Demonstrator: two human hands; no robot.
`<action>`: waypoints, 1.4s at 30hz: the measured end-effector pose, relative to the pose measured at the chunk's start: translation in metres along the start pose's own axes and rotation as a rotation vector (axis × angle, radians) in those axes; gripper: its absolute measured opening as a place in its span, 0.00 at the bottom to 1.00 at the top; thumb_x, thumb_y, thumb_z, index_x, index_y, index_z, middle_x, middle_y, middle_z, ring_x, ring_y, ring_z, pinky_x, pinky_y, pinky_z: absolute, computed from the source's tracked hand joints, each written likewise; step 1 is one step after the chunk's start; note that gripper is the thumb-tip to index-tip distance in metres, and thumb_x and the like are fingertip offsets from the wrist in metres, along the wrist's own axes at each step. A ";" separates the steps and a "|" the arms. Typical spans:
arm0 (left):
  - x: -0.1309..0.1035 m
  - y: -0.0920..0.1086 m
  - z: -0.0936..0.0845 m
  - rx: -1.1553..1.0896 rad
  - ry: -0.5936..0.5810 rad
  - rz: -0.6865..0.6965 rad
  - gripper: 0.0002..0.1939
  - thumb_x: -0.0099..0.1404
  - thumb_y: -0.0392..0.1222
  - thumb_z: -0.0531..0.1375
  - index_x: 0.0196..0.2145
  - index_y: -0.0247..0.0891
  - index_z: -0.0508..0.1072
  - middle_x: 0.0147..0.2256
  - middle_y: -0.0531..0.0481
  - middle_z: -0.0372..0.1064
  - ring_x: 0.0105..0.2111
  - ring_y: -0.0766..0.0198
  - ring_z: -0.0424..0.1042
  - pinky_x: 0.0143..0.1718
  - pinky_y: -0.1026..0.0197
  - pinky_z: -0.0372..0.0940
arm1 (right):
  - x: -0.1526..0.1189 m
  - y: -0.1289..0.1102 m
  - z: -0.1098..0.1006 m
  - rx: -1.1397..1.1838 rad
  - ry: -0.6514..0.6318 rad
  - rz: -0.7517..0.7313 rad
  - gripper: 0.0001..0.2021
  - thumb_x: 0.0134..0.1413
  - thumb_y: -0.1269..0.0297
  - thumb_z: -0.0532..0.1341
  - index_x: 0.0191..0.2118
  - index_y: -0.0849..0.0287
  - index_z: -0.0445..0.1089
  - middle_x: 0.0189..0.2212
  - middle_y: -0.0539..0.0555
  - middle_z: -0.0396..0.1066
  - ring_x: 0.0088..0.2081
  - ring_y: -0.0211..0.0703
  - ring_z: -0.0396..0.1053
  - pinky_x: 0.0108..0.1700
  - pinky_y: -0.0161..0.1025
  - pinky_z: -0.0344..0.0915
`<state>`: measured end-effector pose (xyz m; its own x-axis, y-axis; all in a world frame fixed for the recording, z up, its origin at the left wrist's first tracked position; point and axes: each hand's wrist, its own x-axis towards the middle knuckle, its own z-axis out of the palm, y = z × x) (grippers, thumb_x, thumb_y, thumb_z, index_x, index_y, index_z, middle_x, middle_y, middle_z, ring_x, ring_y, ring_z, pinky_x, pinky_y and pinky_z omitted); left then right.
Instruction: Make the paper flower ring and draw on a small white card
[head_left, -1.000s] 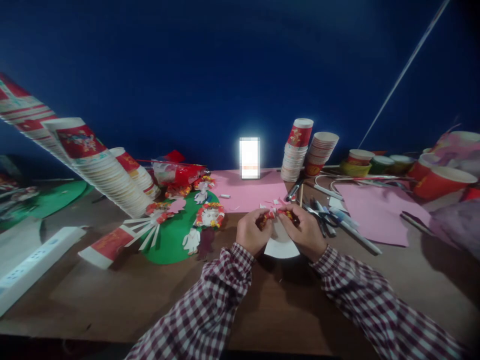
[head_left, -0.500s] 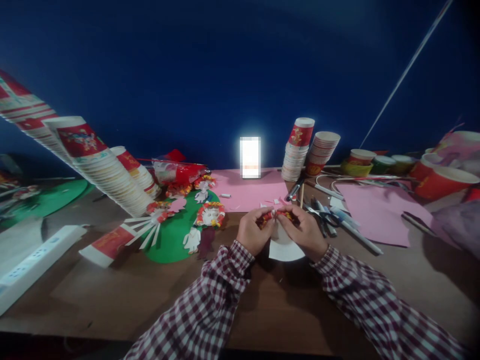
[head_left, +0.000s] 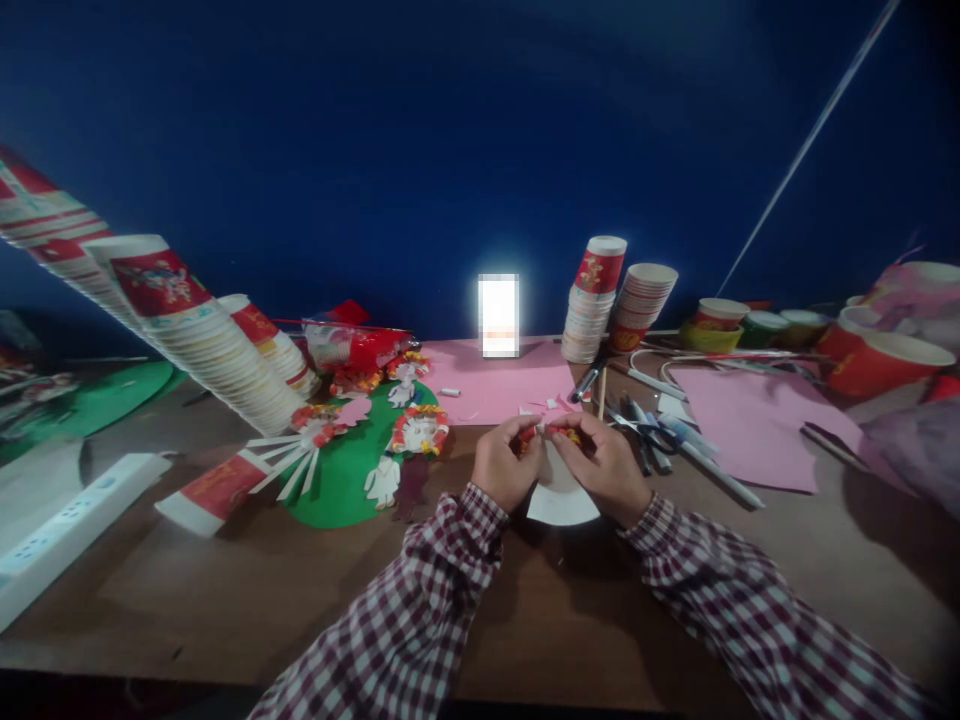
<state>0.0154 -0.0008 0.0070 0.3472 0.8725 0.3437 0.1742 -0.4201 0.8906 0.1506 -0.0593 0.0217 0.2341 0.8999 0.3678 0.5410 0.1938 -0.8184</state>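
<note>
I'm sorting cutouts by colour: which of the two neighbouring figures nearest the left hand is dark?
The maroon figure, nearer the left hand; the white figure beside it is pale.

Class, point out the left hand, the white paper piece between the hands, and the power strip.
Left hand [head_left: 505, 467]: head view, back of the hand.
White paper piece [head_left: 564, 500]: head view, near end.
Power strip [head_left: 73, 519]: head view, top face.

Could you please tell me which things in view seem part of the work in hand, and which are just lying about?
Seems to belong:
white paper piece, held between the left hand and right hand
perhaps the pink scraps just beyond them

Seems to be lying about:
power strip
leaning cup stack at left
pink sheet at right
</note>
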 end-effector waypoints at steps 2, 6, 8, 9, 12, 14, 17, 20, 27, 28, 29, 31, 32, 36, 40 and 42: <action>0.000 0.001 -0.001 0.027 0.010 0.019 0.11 0.58 0.35 0.58 0.40 0.35 0.75 0.33 0.48 0.75 0.31 0.66 0.73 0.34 0.67 0.67 | -0.001 -0.003 0.000 -0.037 0.007 -0.029 0.09 0.55 0.61 0.58 0.38 0.59 0.70 0.33 0.54 0.74 0.31 0.41 0.70 0.36 0.38 0.67; 0.000 0.000 -0.002 0.059 0.022 0.045 0.12 0.59 0.35 0.58 0.41 0.36 0.75 0.36 0.48 0.75 0.34 0.65 0.73 0.37 0.66 0.67 | -0.001 -0.006 0.000 -0.045 0.012 -0.047 0.09 0.55 0.60 0.58 0.38 0.58 0.70 0.32 0.53 0.74 0.31 0.41 0.70 0.35 0.37 0.67; 0.000 0.000 -0.002 0.039 0.009 0.018 0.11 0.59 0.35 0.58 0.40 0.35 0.75 0.35 0.47 0.75 0.33 0.65 0.73 0.36 0.65 0.67 | -0.001 -0.004 0.000 -0.030 0.009 -0.026 0.10 0.54 0.59 0.58 0.38 0.58 0.71 0.31 0.53 0.73 0.30 0.41 0.69 0.34 0.37 0.67; 0.001 -0.001 -0.002 0.019 -0.002 -0.002 0.11 0.58 0.35 0.58 0.39 0.35 0.75 0.34 0.47 0.75 0.32 0.65 0.72 0.35 0.66 0.67 | -0.001 -0.002 0.000 -0.014 0.006 -0.009 0.11 0.54 0.58 0.58 0.38 0.58 0.71 0.31 0.53 0.73 0.30 0.41 0.69 0.34 0.37 0.66; 0.002 -0.002 -0.001 -0.058 -0.035 -0.051 0.10 0.59 0.35 0.58 0.38 0.34 0.75 0.32 0.47 0.75 0.30 0.66 0.72 0.33 0.66 0.67 | 0.000 0.006 0.002 0.084 -0.005 0.063 0.12 0.54 0.56 0.59 0.39 0.59 0.71 0.29 0.53 0.73 0.29 0.41 0.69 0.30 0.36 0.66; 0.003 -0.004 -0.001 -0.096 -0.053 -0.064 0.11 0.59 0.35 0.58 0.39 0.33 0.75 0.33 0.46 0.75 0.32 0.65 0.72 0.34 0.66 0.67 | 0.002 0.010 0.003 0.184 -0.008 0.115 0.13 0.52 0.55 0.60 0.38 0.59 0.71 0.28 0.53 0.73 0.28 0.41 0.69 0.29 0.36 0.66; 0.004 -0.004 0.000 -0.148 -0.071 -0.101 0.11 0.59 0.36 0.59 0.40 0.33 0.75 0.33 0.46 0.75 0.32 0.65 0.73 0.34 0.66 0.68 | 0.004 0.011 0.004 0.279 -0.012 0.160 0.17 0.49 0.51 0.62 0.37 0.59 0.72 0.29 0.54 0.74 0.29 0.42 0.70 0.30 0.37 0.68; 0.006 -0.002 -0.001 -0.152 -0.039 -0.144 0.11 0.58 0.36 0.59 0.39 0.32 0.75 0.31 0.47 0.75 0.29 0.66 0.72 0.30 0.67 0.67 | 0.005 0.005 0.003 0.400 -0.005 0.234 0.21 0.51 0.47 0.59 0.42 0.60 0.70 0.31 0.56 0.75 0.32 0.44 0.73 0.31 0.39 0.70; 0.009 0.001 -0.004 -0.110 0.038 -0.169 0.11 0.57 0.36 0.60 0.38 0.31 0.75 0.30 0.48 0.73 0.29 0.68 0.71 0.30 0.68 0.67 | 0.005 0.012 0.003 0.454 -0.080 0.287 0.21 0.48 0.51 0.64 0.44 0.60 0.67 0.38 0.60 0.75 0.40 0.48 0.74 0.40 0.43 0.72; 0.009 0.001 -0.005 -0.110 0.028 -0.166 0.11 0.57 0.35 0.60 0.38 0.31 0.75 0.30 0.47 0.73 0.29 0.68 0.71 0.30 0.68 0.67 | 0.005 0.015 0.004 0.422 -0.093 0.269 0.21 0.45 0.53 0.65 0.43 0.60 0.66 0.38 0.59 0.74 0.40 0.49 0.74 0.41 0.44 0.71; 0.009 0.000 -0.005 -0.116 0.017 -0.164 0.12 0.56 0.34 0.60 0.39 0.31 0.74 0.32 0.47 0.73 0.29 0.68 0.72 0.31 0.67 0.67 | 0.005 0.018 0.005 0.390 -0.101 0.248 0.21 0.43 0.55 0.66 0.42 0.60 0.66 0.39 0.59 0.74 0.40 0.49 0.74 0.42 0.45 0.71; 0.008 -0.001 -0.005 -0.123 -0.028 -0.135 0.18 0.54 0.32 0.60 0.44 0.31 0.71 0.37 0.44 0.73 0.33 0.66 0.73 0.35 0.66 0.69 | 0.005 0.020 0.006 0.333 -0.099 0.195 0.20 0.44 0.58 0.66 0.42 0.61 0.66 0.39 0.60 0.74 0.41 0.50 0.73 0.45 0.46 0.70; 0.007 -0.002 -0.005 -0.111 -0.053 -0.096 0.22 0.53 0.30 0.60 0.47 0.31 0.69 0.40 0.43 0.72 0.37 0.64 0.73 0.38 0.64 0.69 | 0.004 0.021 0.006 0.308 -0.097 0.168 0.19 0.45 0.59 0.65 0.43 0.61 0.65 0.40 0.61 0.73 0.42 0.50 0.73 0.45 0.46 0.70; 0.003 -0.004 -0.006 0.043 -0.117 0.109 0.27 0.52 0.30 0.60 0.52 0.36 0.66 0.44 0.44 0.70 0.42 0.62 0.71 0.44 0.60 0.68 | 0.001 0.013 0.004 0.143 -0.106 0.063 0.16 0.48 0.67 0.61 0.46 0.59 0.65 0.41 0.59 0.73 0.42 0.49 0.73 0.44 0.45 0.70; 0.002 -0.006 -0.005 0.205 -0.101 0.163 0.23 0.53 0.30 0.58 0.48 0.38 0.69 0.42 0.48 0.71 0.41 0.61 0.71 0.46 0.58 0.67 | -0.002 0.005 0.003 -0.030 -0.089 -0.010 0.16 0.48 0.71 0.59 0.46 0.58 0.65 0.40 0.57 0.73 0.40 0.47 0.73 0.43 0.44 0.69; 0.002 -0.007 -0.005 0.255 -0.097 0.179 0.23 0.52 0.29 0.58 0.47 0.39 0.70 0.44 0.48 0.71 0.43 0.60 0.70 0.48 0.57 0.65 | -0.004 0.004 0.004 -0.042 -0.088 -0.028 0.16 0.49 0.70 0.59 0.46 0.57 0.64 0.40 0.56 0.73 0.41 0.47 0.73 0.43 0.43 0.69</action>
<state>0.0104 0.0048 0.0032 0.4775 0.7564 0.4470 0.3233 -0.6243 0.7111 0.1486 -0.0604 0.0151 0.1476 0.9256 0.3487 0.5802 0.2045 -0.7884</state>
